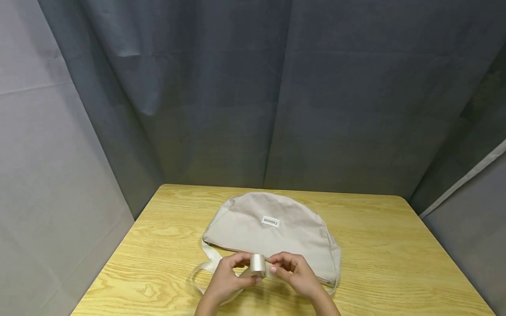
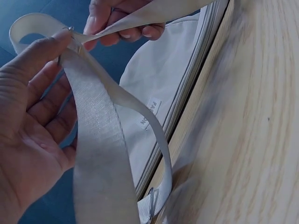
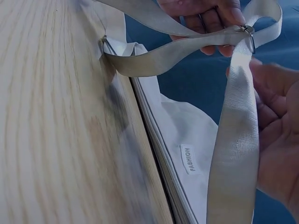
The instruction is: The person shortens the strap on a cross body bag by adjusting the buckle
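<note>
A beige shoulder bag [image 1: 241, 224] lies flat on the table, its "FASHION" label [image 1: 270, 221] upside down in the head view. Its woven strap [image 2: 100, 126] is raised in front of the bag, with a loop standing up between the two hands. Left thumb and fingers of my left hand [image 1: 227, 277] pinch the strap at a metal slider buckle [image 3: 247, 30]. Close by on the other side, my right hand [image 1: 294, 273] pinches the strap between thumb and fingertips. Part of the buckle is hidden by the fingers and strap.
The wooden table [image 1: 395, 263] has its far edge just behind the bag. Dark grey curtains [image 1: 213, 96] hang beyond it, with a lighter panel [image 1: 51, 175] on the left. A slack strap length [image 1: 199, 267] trails at the bag's left end.
</note>
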Tool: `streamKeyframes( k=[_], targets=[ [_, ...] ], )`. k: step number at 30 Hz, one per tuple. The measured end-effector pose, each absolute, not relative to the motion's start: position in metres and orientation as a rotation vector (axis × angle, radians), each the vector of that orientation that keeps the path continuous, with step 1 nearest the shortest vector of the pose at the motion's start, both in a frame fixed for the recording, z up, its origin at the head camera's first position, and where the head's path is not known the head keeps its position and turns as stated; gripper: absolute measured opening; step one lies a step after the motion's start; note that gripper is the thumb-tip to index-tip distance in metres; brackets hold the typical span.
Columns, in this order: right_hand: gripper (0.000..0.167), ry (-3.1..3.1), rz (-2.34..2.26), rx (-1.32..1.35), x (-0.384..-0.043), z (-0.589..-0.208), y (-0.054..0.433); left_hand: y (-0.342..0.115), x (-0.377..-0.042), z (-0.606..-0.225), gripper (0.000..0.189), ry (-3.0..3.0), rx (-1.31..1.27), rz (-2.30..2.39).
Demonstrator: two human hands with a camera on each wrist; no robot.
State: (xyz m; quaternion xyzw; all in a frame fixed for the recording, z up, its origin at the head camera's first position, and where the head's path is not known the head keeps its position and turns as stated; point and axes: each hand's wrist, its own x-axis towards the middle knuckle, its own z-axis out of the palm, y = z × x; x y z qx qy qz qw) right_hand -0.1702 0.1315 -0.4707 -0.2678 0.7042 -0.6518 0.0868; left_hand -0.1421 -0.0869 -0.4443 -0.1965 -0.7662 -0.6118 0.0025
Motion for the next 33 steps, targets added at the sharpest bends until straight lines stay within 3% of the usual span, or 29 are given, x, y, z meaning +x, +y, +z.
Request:
streamKeyframes(
  k=[9,18,25,33],
  targets=[
    [0.047,2.179,-1.894,-0.999,-0.166,-0.470,0.131,-0.089,-0.152,-0.467,0.036,-2.351,-0.655,-1.946],
    [0.042,2.245,-1.888,-1.051,-0.165,-0.475,0.129,-0.086,-0.151,-0.464,0.033,-2.362,-0.620,-1.955],
    [0.041,2.274,-1.868,-0.942,-0.161,-0.473,0.127,-0.083,-0.145,-0.450,0.033,-2.342,-0.646,-1.986],
    [0.039,2.307,-1.902,-0.976,-0.161,-0.475,0.127,-0.088,-0.151,-0.467,0.040,-2.381,-0.645,-1.914]
  ],
)
